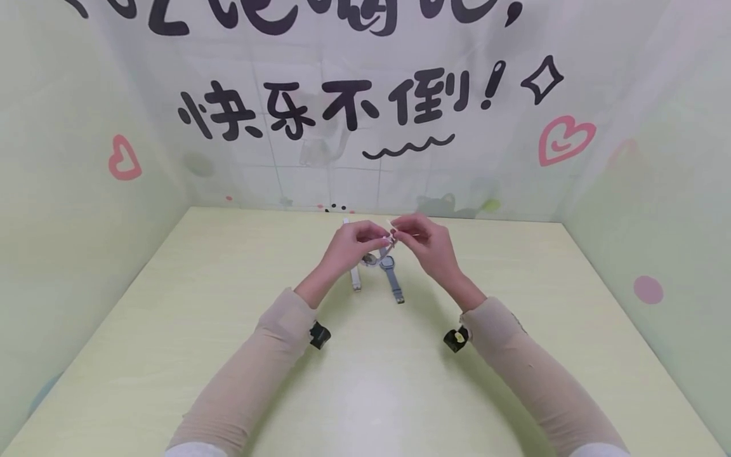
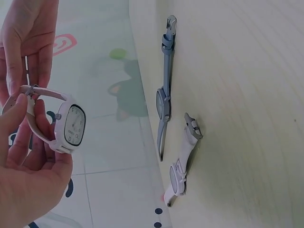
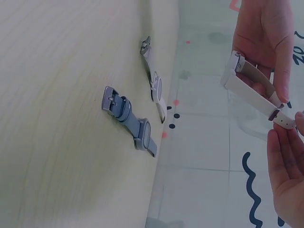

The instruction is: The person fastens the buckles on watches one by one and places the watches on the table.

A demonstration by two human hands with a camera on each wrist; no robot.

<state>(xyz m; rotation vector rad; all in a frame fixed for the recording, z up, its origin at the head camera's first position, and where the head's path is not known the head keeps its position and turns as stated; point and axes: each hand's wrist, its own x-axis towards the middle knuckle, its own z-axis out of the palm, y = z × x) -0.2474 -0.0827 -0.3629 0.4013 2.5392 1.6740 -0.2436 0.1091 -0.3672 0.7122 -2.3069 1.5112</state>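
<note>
Both hands hold a white wristwatch above the far part of the table, its strap bent into a loop and threaded at the buckle. My left hand grips it, with fingers inside the loop and the thumb against the strap by the buckle. At the strap's tip end, my right hand pinches between thumb and fingers. Below the hands lie a blue-grey wristwatch and another white wristwatch, both with straps stretched out. In the head view, the hands partly hide all the watches.
The pale wooden table is bounded by a printed back curtain and side panels. A black wrist camera hangs at the left cuff, another black camera at the right cuff.
</note>
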